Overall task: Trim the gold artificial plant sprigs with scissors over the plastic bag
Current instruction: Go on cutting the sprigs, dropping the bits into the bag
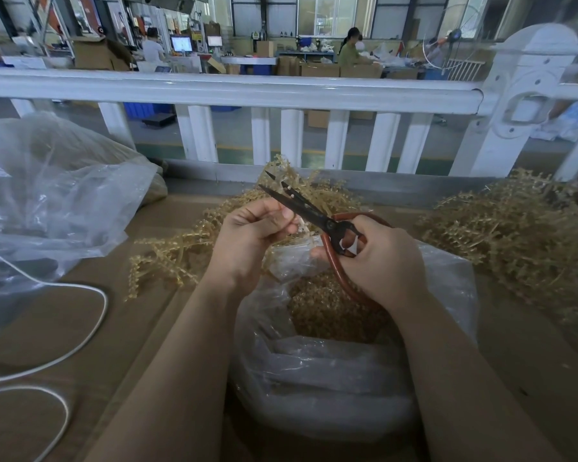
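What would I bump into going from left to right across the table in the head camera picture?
White cord → big crumpled plastic bag → left hand → scissors → right hand → pile of gold sprigs.

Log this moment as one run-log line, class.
left hand: pinches gold sprig | right hand: grips scissors, blades open | below: plastic bag holding trimmings
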Demonstrator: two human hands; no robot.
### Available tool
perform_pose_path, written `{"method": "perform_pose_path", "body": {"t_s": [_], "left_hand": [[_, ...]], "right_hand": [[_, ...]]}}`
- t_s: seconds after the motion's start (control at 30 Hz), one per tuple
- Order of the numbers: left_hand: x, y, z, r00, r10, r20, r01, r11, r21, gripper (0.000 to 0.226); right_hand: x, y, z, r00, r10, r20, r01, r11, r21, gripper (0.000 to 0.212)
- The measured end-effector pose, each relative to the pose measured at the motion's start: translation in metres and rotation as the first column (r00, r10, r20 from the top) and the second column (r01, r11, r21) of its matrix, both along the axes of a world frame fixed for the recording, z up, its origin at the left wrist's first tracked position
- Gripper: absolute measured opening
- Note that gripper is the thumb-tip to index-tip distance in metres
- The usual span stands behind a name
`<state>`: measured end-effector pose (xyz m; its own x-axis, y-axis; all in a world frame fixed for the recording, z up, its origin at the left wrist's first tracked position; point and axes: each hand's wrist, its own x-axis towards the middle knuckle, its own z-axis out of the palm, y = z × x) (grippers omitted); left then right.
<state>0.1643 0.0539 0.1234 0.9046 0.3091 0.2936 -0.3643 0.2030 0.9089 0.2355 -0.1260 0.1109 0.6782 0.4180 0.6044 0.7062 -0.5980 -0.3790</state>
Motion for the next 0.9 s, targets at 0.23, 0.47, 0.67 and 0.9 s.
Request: {"method": "perform_pose_path", "body": {"t_s": [0.23, 0.47, 0.67, 0.9], "left_hand": [[0.0018, -0.0021, 0.0009, 0.995, 0.1, -0.027, -0.097, 0.992, 0.084, 0.013], [0.0055, 0.0017, -0.0011, 0.982, 0.154, -0.111, -0.155, 0.988, -0.004, 0.005], [0.0065, -0.0016, -0.0017, 0.978, 0.106, -0.178, -0.109, 0.994, -0.007, 0.008], [0.0047, -0.0055, -0.0027, 0.977, 0.083, -0.197, -0.051, 0.986, 0.16, 0.01]], "right_hand": [[-0.001, 0.0, 0.0004, 0.998, -0.034, 0.058, 0.036, 0.998, -0.043, 0.067], [-0.0008, -0.0014, -0.0019, 1.0, -0.003, -0.007, 0.003, 0.999, -0.032, 0.066], [-0.0004, 0.0033, -0.0008, 0.977, 0.024, -0.214, 0.003, 0.992, 0.125, 0.039], [0.0007, 0.0083, -0.0008, 0.926, 0.12, -0.358, -0.008, 0.954, 0.298, 0.02]]}}
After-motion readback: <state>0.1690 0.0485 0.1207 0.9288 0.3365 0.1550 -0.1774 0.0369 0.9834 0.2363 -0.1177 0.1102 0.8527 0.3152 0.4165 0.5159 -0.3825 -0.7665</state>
